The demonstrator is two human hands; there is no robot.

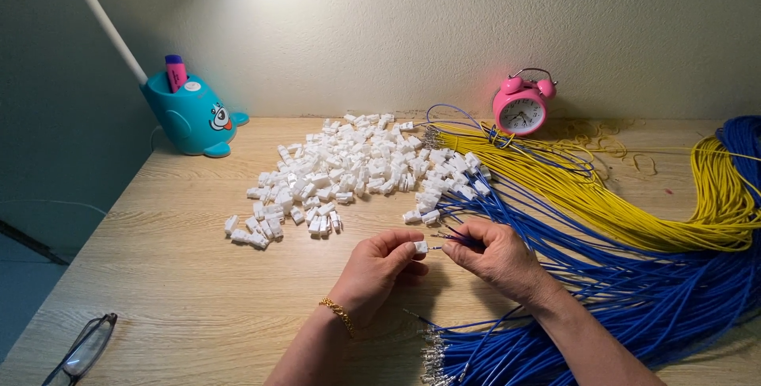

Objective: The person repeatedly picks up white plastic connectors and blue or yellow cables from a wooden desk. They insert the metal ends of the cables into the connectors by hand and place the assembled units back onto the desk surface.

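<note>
Facing bare table (174,259) left of hands (380,263).

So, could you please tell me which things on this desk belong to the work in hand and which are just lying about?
In use:
left hand holding a white connector
right hand holding wires
white connector pile
blue wires
yellow wires

Lying about:
pink alarm clock
teal whale-shaped lamp base
glasses
rubber bands

Home desk: whale-shaped lamp (190,112), pink alarm clock (521,106).

connectors (349,168) left, wires (634,275) right, clock (521,107) behind
</note>
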